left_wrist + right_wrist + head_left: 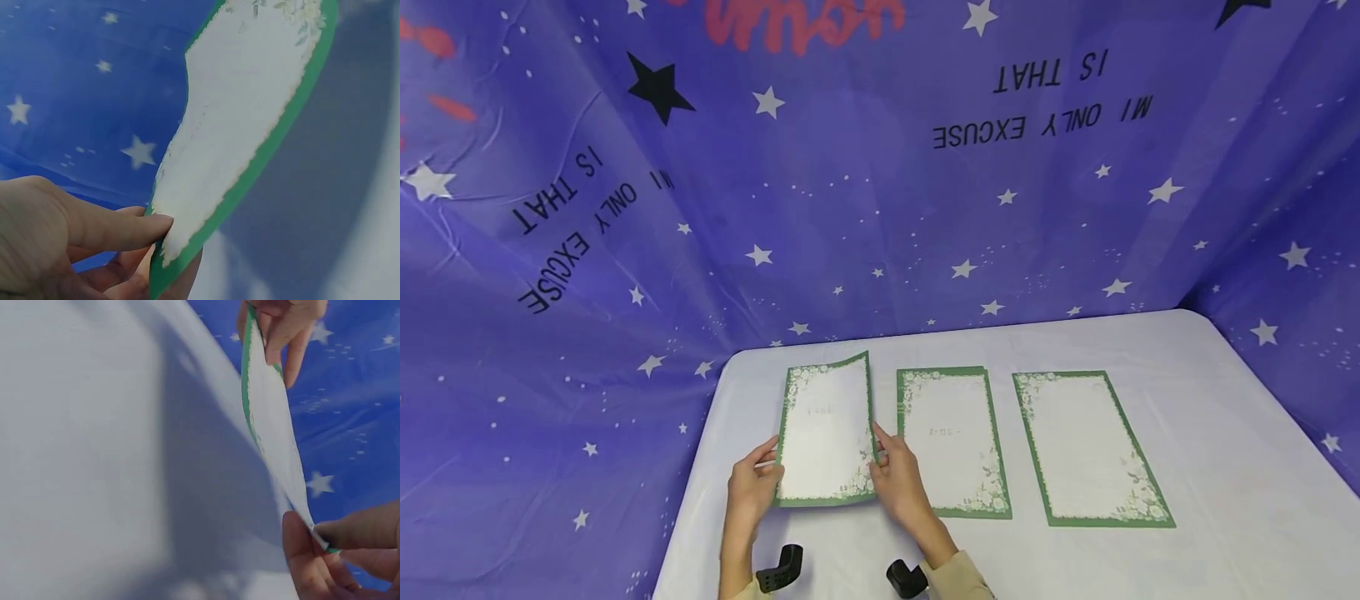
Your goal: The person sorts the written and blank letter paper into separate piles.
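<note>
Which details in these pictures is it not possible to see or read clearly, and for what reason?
- Head view: the marks on the held sheet, too small and faint to read.
- Head view: the lower left corner of the middle sheet, hidden behind the right hand.
- Head view: the red lettering, cut off by the top edge.
- Left wrist view: the held sheet's far end, cut off by the top edge.
</note>
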Motion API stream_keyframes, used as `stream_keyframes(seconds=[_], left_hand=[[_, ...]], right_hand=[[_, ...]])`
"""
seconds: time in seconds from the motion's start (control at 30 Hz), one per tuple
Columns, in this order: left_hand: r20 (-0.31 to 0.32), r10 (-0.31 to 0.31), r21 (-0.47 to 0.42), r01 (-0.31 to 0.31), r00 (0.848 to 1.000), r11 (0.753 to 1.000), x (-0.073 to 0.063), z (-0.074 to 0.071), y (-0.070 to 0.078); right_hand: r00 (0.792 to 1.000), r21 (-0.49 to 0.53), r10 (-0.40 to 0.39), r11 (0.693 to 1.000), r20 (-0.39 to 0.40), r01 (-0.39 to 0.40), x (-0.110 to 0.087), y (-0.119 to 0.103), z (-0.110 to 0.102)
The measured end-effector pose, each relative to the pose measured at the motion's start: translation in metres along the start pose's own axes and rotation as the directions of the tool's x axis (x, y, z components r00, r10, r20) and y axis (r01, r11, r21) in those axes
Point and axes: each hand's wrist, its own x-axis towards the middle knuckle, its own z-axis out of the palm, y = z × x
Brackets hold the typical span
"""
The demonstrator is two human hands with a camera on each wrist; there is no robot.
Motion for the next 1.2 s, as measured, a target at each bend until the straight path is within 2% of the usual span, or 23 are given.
stream_keyframes(seconds=[0.13,0.27,0.4,0.53,0.73,1.03,1.2], left_hand=[[-0.007,-0.007,0.061,0.008,1.000,0.998,0.008,0.008,-0.016],[-0.047,0.001,0.137,0.005,0.999,0.991,0.010,0.012,-0.026],[-0.080,0.001,0.182,0.013,0.997,0.983,0.011,0.014,-0.029],[-0.090,-0.018,0.217,0.037,0.996,0.976,0.012,0.020,-0.028],[-0.106,-0.012,0.260,0.039,0.994,0.965,0.013,0.026,-0.026],[-0.115,0.020,0.308,0.016,0.993,0.951,0.009,0.032,-0.022],[-0.159,0.056,0.325,-0.001,0.986,0.946,0.007,0.034,-0.018]], right_hand=[[0.999,-0.080,0.050,0.996,-0.004,-0.050,-0.003,0.012,0.012],[0.997,-0.155,0.077,0.985,-0.008,-0.077,-0.006,0.018,0.021],[0.997,-0.223,0.080,0.971,-0.007,-0.079,-0.006,0.018,0.025],[0.993,-0.259,0.116,0.960,0.014,-0.109,-0.004,0.015,0.024],[0.990,-0.254,0.138,0.959,0.036,-0.124,-0.003,0.014,0.022],[0.991,-0.257,0.134,0.959,0.026,-0.123,-0.002,0.014,0.020],[0.993,-0.212,0.118,0.970,-0.003,-0.116,-0.001,0.012,0.010]])
